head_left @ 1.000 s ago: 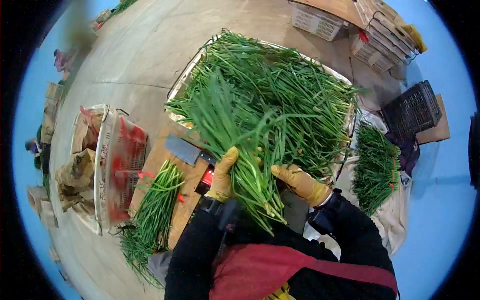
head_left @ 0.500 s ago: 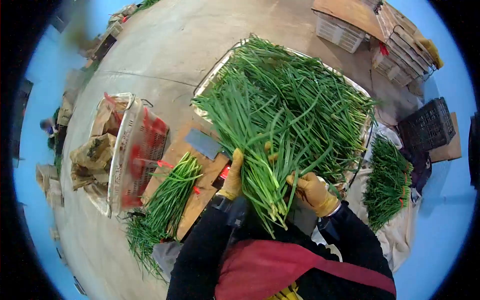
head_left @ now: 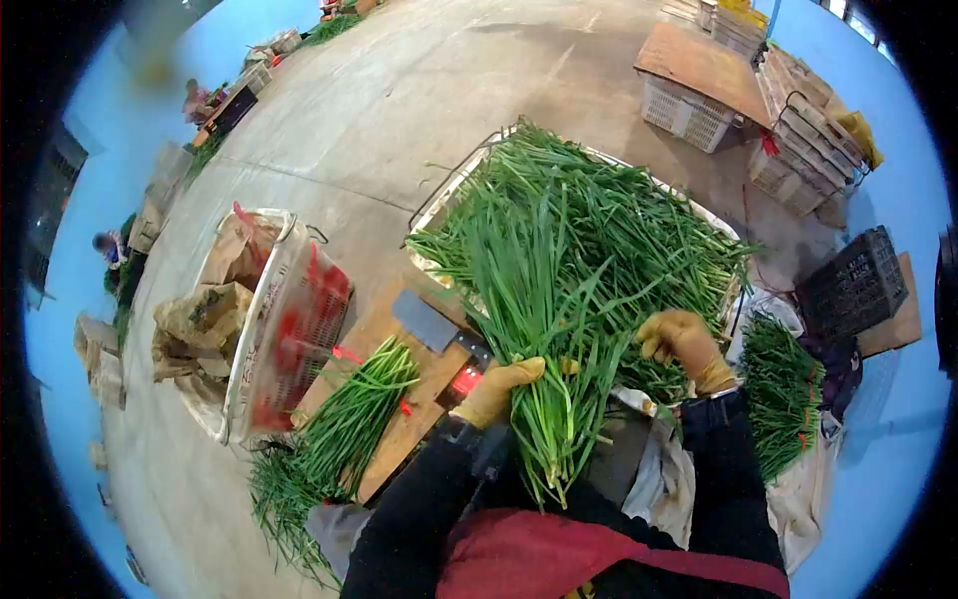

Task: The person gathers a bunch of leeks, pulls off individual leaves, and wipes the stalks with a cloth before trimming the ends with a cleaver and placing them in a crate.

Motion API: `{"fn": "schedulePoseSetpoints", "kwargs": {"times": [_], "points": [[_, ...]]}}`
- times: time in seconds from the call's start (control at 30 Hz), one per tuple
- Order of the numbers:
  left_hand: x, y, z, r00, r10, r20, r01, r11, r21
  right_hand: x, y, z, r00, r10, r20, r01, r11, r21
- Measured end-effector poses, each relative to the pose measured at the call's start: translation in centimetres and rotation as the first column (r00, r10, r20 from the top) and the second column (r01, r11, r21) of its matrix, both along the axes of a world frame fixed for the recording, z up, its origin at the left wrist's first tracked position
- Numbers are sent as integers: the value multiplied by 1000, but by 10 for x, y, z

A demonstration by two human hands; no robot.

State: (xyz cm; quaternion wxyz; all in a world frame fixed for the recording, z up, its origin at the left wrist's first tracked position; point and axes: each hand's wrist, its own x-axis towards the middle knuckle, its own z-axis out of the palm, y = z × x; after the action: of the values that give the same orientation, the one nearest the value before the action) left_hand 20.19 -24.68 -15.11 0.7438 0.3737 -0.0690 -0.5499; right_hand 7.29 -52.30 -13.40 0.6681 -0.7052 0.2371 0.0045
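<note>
A bunch of long green stalks (head_left: 549, 399) is gripped by my left hand (head_left: 501, 389), which wears a yellowish glove; its pale ends point down toward my body. My right hand (head_left: 687, 347), gloved too, is off the bunch, over the right front part of the big heap of green leaves (head_left: 619, 230). Its fingers are curled, and whatever they may hold is too small to make out. The heap fills a large white crate (head_left: 439, 212). A separate bundle of stalks (head_left: 364, 404) lies on a wooden board (head_left: 399, 444) to the left, near a grey plate (head_left: 425, 319).
A white basket (head_left: 261, 329) with brown paper and red marks stands left. Tied green bundles (head_left: 776, 394) lie right, beside a black crate (head_left: 851, 285). A board-topped crate (head_left: 689, 108) and stacked crates (head_left: 798, 150) stand at back right. People sit far off at left.
My right hand has moved away from the bunch, up and to the right. My left hand still holds the bunch, now more upright. The whole view has shifted, showing more floor at the top.
</note>
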Motion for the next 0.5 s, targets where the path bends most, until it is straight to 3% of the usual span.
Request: {"fn": "schedulePoseSetpoints", "kwargs": {"times": [0.03, 0.1, 0.17, 0.23, 0.33, 0.4, 0.5], "points": [[1, -3, -8, 1000, -7, -1, 7, 999, -36, 4, -10, 4, 986, -152, 71, 153, 988, -6], [1, -8, -23, 1000, -30, -6, 29, 994, -103, 21, -20, 11, 964, -185, 193, 199, 979, -54], [0, -12, -31, 997, -40, 68, 42, 999, -32, 48, -3, 33, 951, -194, 243, 208, 977, -34], [-2, -17, -35, 995, -63, 80, 63, 998, -9, 78, 3, 29, 973, -164, 165, 151, 985, 88], [-6, -19, -28, 987, -71, 144, 72, 997, -1, 116, 14, 8, 992, -111, 63, 103, 987, 128], [-6, -15, -32, 974, -88, 208, 85, 996, 20, 127, 18, -3, 986, -122, 109, 100, 977, 189], [3, -9, -59, 984, -135, 118, 144, 987, -77, 136, 18, -15, 973, -181, 142, 147, 963, 224]]}}
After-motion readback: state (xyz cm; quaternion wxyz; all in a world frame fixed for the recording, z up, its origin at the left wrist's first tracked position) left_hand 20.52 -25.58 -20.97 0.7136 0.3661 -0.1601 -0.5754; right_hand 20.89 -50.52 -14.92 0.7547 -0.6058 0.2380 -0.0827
